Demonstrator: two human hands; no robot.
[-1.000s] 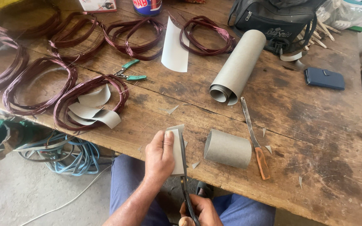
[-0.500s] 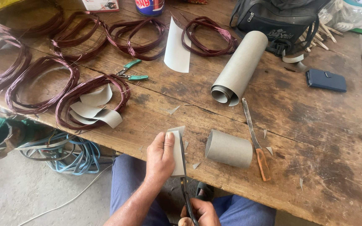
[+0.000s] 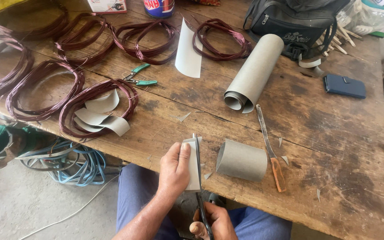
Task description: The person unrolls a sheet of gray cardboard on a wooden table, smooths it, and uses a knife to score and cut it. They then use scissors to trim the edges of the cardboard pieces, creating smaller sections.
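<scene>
At the lower middle of the frame, the left hand (image 3: 174,171) comes up from the bottom edge with the forearm slanted, and its fingers (image 3: 184,153) lie flat and closed on a small grey paper piece (image 3: 194,165), with the thumb under or behind it, so the hand grips this piece. The piece stands just over the near edge of the wooden worktop (image 3: 334,146), partly above the person's blue trousers. Below it, the right hand (image 3: 210,222) is at the bottom edge of the frame, its fingers wrapped around the handles of the scissors (image 3: 199,178). The thin dark blades go upward along the right side of the paper piece, touching it, and the tip reaches to the top of the piece.

Just right of the paper piece lies a short grey paper roll (image 3: 242,160), near but not touching the hands. Beside this roll, a knife with orange handle (image 3: 272,153) lies along the worktop. Further up, in the middle of the frame, is a long grey paper roll (image 3: 254,73). Coils of reddish wire (image 3: 98,106) fill the left part, and green pliers (image 3: 139,78) lie between them. The near edge of the worktop passes directly under the hands; small paper scraps lie around, and the bare wood at the lower right is open.
</scene>
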